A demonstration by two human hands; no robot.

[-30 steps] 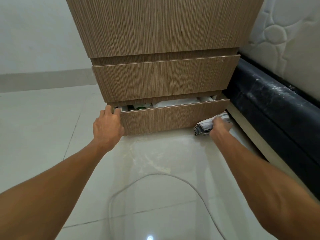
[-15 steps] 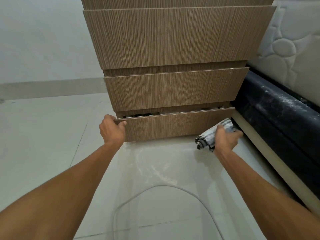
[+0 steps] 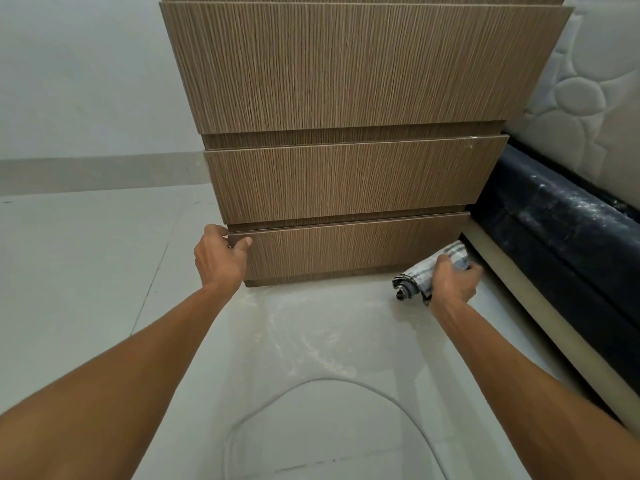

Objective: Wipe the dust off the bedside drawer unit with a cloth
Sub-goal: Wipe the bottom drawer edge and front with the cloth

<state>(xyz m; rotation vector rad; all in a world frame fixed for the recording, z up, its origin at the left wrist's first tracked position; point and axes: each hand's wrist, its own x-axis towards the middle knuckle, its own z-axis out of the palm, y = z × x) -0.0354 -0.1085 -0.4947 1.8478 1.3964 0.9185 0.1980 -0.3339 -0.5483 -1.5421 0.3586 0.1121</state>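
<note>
The wood-grain bedside drawer unit stands straight ahead with three drawer fronts stacked. Its bottom drawer sits pushed in, flush with the unit. My left hand rests on the bottom drawer's upper left corner, thumb over the front edge. My right hand is closed around a rolled grey-and-white striped cloth, low by the unit's bottom right corner, just above the floor.
Pale tiled floor with a dusty smear in front of the unit. A white cable loops across the floor near me. On the right, a dark bed frame with a white quilted mattress above it.
The bottom drawer, open a second ago with items showing inside, has been pushed shut by my left hand. My right hand with the cloth stayed low at the right corner.
</note>
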